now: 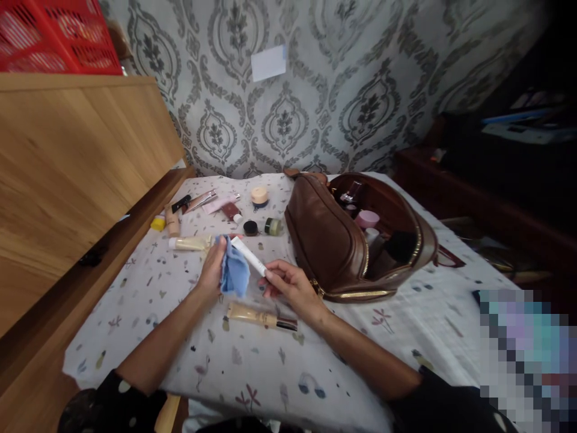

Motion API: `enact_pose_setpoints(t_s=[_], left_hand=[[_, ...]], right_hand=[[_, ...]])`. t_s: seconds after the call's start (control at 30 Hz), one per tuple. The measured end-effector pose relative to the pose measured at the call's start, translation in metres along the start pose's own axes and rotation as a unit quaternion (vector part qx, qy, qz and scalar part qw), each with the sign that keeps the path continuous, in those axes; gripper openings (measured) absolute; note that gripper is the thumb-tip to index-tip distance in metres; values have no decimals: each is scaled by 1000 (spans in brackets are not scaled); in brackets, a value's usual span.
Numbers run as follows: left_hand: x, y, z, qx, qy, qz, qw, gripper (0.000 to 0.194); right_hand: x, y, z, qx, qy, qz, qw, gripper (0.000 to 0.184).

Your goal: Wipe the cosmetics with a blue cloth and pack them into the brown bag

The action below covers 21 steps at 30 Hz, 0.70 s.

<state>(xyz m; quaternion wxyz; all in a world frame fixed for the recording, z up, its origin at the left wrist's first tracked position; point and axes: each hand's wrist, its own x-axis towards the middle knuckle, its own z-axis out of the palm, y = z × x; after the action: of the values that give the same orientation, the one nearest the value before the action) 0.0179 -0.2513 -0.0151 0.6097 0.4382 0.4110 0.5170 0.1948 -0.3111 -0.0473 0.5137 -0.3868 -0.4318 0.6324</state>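
My left hand [213,268] is closed on a blue cloth [235,273], which hangs down beside the fingers. Between thumb and fingers of my right hand [292,290] is the lower end of a slim white tube [249,255]; its upper end touches the cloth. Below both hands, a beige cosmetic tube [252,314] with a dark and metallic cap lies on the patterned cloth. To the right stands a brown cosmetic bag [315,231], unzipped, with a pink round container [367,218] and other items inside.
Several cosmetics lie behind my hands, among them a cream tube [192,243], a green-tinted jar [273,227], a black-lidded pot [250,228] and a beige-lidded jar [259,196]. A wooden panel [85,132] borders the left. The patterned wall [288,120] closes off the back.
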Motion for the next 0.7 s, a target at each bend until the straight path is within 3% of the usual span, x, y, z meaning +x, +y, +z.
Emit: enact_pose_setpoints(t_s=[0.17,0.23,0.47,0.7], left_hand=[[-17,-8,16,34,-155,-109,981,69],[-19,-12,20,33,-170,-130,976,64],[-14,-8,19,41,-26,-63,997,63],[-13,-4,16,91,16,2,996,73]], right_hand=[[-2,-2,4,66,-22,18,997,52],[-2,-1,4,65,-27,18,997,52],[-3,-3,3,-8,-56,4,998,51],[-6,-6,7,10,-84,39,996,49]])
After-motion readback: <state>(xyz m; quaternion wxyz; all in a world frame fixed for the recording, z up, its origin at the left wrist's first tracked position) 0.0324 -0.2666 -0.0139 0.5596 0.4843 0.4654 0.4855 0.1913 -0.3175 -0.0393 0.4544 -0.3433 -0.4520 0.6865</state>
